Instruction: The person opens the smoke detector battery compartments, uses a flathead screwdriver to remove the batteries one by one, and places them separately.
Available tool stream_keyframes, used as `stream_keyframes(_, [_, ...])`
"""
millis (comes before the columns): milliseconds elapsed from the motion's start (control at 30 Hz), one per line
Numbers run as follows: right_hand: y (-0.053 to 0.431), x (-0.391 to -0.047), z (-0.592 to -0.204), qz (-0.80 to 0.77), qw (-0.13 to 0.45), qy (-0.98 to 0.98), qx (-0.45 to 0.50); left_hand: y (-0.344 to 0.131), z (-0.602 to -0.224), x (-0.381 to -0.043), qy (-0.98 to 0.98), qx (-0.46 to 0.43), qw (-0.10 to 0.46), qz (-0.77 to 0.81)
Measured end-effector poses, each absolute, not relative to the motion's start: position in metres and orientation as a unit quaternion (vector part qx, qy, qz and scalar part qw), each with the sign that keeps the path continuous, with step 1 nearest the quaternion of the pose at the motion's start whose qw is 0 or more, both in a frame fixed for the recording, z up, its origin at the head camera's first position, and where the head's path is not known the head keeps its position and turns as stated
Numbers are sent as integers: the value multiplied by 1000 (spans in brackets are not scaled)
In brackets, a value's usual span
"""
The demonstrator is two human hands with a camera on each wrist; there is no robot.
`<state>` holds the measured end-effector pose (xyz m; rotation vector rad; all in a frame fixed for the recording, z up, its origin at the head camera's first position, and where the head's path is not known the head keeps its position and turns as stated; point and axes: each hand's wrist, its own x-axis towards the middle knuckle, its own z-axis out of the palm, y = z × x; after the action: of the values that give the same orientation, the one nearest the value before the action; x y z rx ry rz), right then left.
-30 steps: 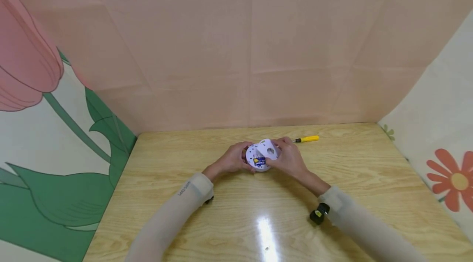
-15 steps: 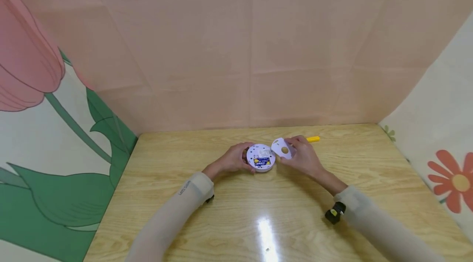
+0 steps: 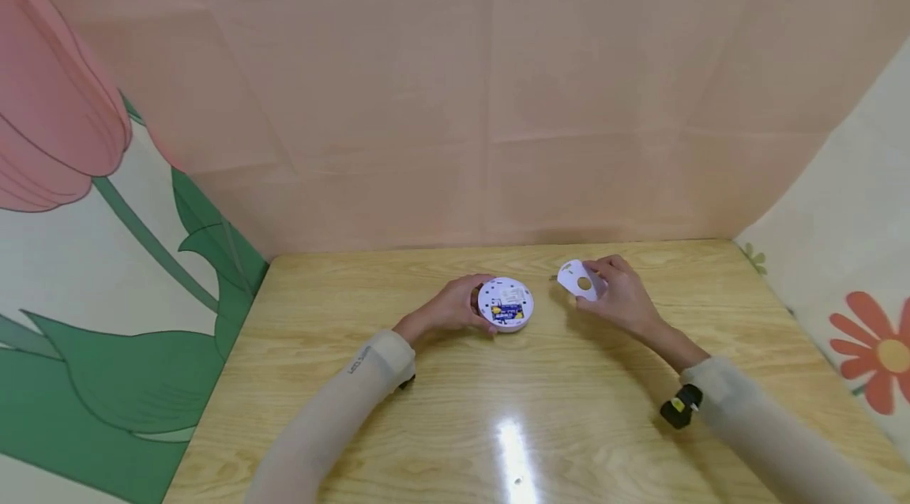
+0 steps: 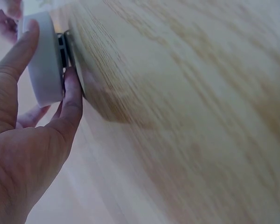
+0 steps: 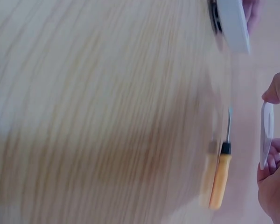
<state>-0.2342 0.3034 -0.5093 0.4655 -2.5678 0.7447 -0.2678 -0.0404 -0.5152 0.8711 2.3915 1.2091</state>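
Observation:
In the head view my left hand [image 3: 455, 306] grips the left side of a round white device [image 3: 506, 291] at the back of the table. Blue and yellow batteries [image 3: 505, 312] lie exposed in its face, beside a printed label and several small holes. The left wrist view shows my thumb on the face of the device [image 4: 43, 70] and fingers on its dark underside. To the right, my right hand [image 3: 622, 297] pinches a thin white cover plate [image 3: 570, 276] with a round hole. In the right wrist view this plate [image 5: 266, 133] is held by its edges, raised above the table.
A screwdriver [image 5: 220, 179] with a yellow handle lies on the wooden table [image 3: 441, 425], mostly hidden behind my right hand in the head view. A pink cloth backdrop [image 3: 398, 133] rises at the back edge, with flower-printed cloth [image 3: 870, 322] at both sides.
My right hand has lifted the cover plate off the device and carried it right, over the screwdriver. The left hand and the device have stayed nearly still.

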Motion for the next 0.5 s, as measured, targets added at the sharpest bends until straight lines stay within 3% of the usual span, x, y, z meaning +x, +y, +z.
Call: stream_keyframes(500, [363,-233,-502,240,204,-935,160,-40,-516,-268,840,298,159,424])
